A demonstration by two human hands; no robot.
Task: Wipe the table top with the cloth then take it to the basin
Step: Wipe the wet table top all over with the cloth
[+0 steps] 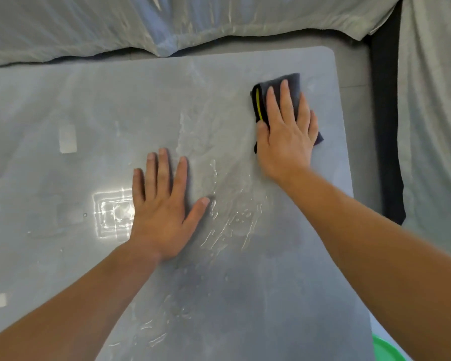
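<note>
Pressing folded dark yellow-striped cloth (261, 102) onto wet grey table top (89, 105), near far right corner, under flat, straight-fingered right hand (288, 136); left hand (162, 209) spread, palm down, on table.

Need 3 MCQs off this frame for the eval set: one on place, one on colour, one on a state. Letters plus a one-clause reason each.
1. Where on the table does the cloth lie?
A) near the far right corner
B) at the left edge
C) at the near edge

2. What colour is the stripe on the cloth?
A) red
B) yellow
C) white

3. How is the left hand?
A) gripping the cloth
B) curled in a fist
C) flat on the table, fingers straight

Answers:
1 A: the right hand presses it flat close to the far right corner.
2 B: a yellow band runs along the dark cloth's left side.
3 C: it lies palm down on bare table, apart from the cloth.
</note>
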